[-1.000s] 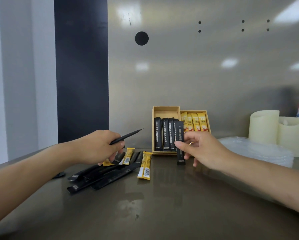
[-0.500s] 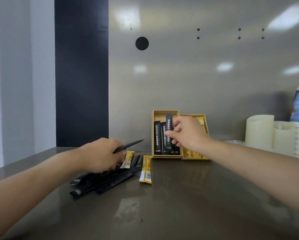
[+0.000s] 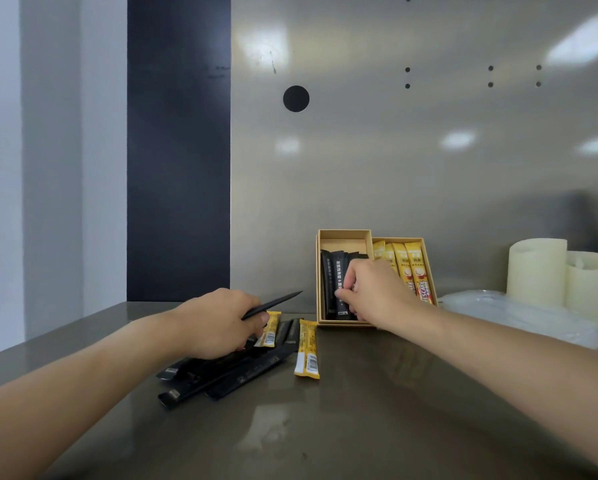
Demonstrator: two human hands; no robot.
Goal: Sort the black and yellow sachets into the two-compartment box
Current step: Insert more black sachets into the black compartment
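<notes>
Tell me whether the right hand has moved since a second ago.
Yes. The right hand has moved from the counter in front of the two-compartment box up over its left compartment, pressing a black sachet in among the others.

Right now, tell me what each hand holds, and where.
Left hand: black sachet, by its near end. Right hand: fingers on boxed black sachets; grip unclear.
</notes>
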